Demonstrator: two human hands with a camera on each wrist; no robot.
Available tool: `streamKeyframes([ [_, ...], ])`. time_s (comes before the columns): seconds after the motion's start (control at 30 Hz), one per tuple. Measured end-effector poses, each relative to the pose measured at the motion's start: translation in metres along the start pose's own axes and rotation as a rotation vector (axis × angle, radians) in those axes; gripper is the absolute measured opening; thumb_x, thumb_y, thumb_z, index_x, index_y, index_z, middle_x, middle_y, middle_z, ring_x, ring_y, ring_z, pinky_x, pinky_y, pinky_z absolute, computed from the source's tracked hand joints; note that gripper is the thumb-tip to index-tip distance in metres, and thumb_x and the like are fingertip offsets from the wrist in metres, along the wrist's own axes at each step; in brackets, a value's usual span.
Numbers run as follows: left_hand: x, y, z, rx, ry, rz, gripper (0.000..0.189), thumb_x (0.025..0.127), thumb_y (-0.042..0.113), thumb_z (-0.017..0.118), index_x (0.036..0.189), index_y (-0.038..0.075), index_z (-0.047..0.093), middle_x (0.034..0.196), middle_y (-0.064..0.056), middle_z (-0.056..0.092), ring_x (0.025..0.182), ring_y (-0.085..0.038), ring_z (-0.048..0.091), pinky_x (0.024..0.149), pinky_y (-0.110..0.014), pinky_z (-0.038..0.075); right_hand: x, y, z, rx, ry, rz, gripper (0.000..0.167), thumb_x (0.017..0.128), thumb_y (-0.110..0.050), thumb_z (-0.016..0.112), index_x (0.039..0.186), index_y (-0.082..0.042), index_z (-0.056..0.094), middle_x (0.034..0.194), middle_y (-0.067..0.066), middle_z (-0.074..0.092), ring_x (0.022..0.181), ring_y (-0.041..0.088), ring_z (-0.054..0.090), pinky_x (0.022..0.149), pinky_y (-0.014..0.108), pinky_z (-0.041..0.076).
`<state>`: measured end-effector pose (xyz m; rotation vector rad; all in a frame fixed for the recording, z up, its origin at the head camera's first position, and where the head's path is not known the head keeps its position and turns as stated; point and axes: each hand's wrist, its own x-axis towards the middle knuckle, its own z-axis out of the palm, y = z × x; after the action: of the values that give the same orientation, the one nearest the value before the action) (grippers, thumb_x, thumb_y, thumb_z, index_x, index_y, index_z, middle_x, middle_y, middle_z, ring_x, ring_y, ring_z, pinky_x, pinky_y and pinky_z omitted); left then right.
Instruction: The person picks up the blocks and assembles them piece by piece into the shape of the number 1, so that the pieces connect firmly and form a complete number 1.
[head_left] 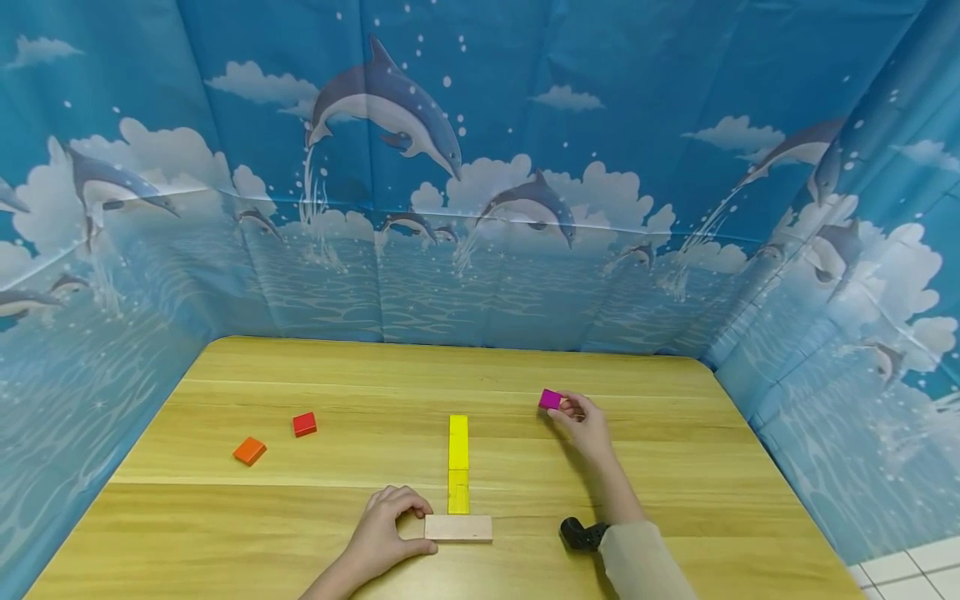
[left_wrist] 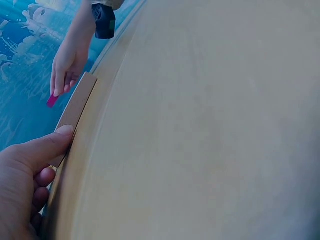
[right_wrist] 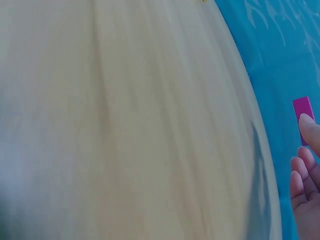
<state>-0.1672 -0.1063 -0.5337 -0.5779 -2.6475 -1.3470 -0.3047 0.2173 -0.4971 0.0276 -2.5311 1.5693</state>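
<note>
My left hand (head_left: pixel 384 530) holds the left end of a plain wooden block (head_left: pixel 461 529) between thumb and fingers. That block lies crosswise at the near end of two yellow blocks (head_left: pixel 458 442), which sit end to end in a line running away from me. In the left wrist view the thumb (left_wrist: pixel 52 146) presses along the side of the block. My right hand (head_left: pixel 587 429), further off to the right, pinches a small magenta block (head_left: pixel 550 400) above the table. The right wrist view shows the thumb lying over the magenta block (right_wrist: pixel 303 107).
To the left on the wooden table (head_left: pixel 360 383) lie a red block (head_left: pixel 304 425) and an orange block (head_left: pixel 250 451). A black wrist camera (head_left: pixel 580 534) sits at my right wrist by the sleeve. A blue dolphin-print curtain (head_left: pixel 480 283) surrounds the table's back and sides.
</note>
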Motion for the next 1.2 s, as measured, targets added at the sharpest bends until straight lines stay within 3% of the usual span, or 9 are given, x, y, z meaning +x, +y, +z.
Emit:
streamKeyframes([
  [0.83, 0.0, 0.0, 0.002, 0.023, 0.036, 0.036, 0.035, 0.06, 0.043, 0.08, 0.084, 0.031, 0.059, 0.079, 0.022, 0.051, 0.081, -0.002, 0.043, 0.088, -0.041, 0.031, 0.011, -0.018, 0.057, -0.014, -0.138, -0.113, 0.035, 0.081, -0.008, 0.068, 0.113, 0.0, 0.06, 0.09, 0.01, 0.059, 0.082, 0.019, 0.053, 0.072, 0.025, 0.046],
  [1.2, 0.0, 0.001, 0.0, 0.004, 0.017, 0.021, 0.035, 0.06, 0.045, 0.079, 0.085, 0.029, 0.059, 0.079, 0.021, 0.051, 0.081, -0.003, 0.044, 0.088, -0.044, 0.03, 0.011, -0.032, 0.077, -0.047, -0.211, -0.174, 0.033, 0.08, -0.004, 0.067, 0.112, -0.001, 0.061, 0.087, 0.009, 0.058, 0.079, 0.019, 0.052, 0.073, 0.03, 0.046],
])
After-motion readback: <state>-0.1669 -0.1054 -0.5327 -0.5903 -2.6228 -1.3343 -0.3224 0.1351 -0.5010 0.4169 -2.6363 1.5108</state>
